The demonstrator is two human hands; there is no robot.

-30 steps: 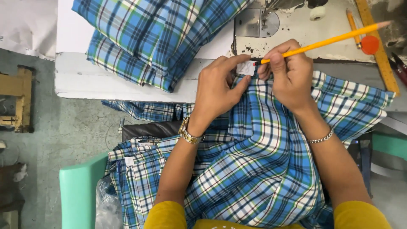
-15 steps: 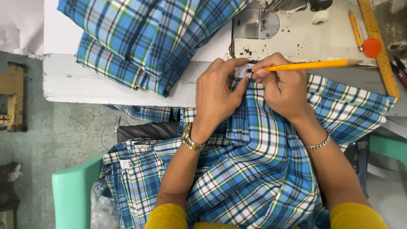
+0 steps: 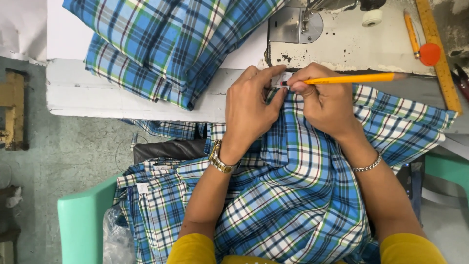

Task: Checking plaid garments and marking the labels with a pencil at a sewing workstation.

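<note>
Your left hand point(image 3: 251, 110) pinches a small white label point(image 3: 282, 79) against the top edge of the blue plaid garment point(image 3: 293, 195), thumb and forefinger closed on it. Your right hand point(image 3: 325, 100) is clenched around a yellow pencil point(image 3: 351, 78), its dark tip resting on that label, just right of your left fingertips. The label sits at the garment's upper edge, where the cloth meets the near edge of the sewing machine bed point(image 3: 342, 46).

The garment drapes from there down over your lap. It looks like thin woven cotton: light, limp, quick to wrinkle and slide, so it likely needs pinning flat rather than gripping hard. Take hold at the folded upper edge beside the label, where the layers are thicker and give some stiffness. The label itself is tiny and flimsy; a fingertip pinch at its left end suits it, leaving the rest free for the pencil.

Left of the label, a folded stack of the same plaid cloth point(image 3: 166, 44) lies on the white table point(image 3: 97, 90). Right of it, a yellow ruler point(image 3: 439, 54) and a second pencil point(image 3: 412, 30) lie on the machine bed. More plaid pieces point(image 3: 146, 205) hang over a green chair point(image 3: 80, 220) below-left.
</note>
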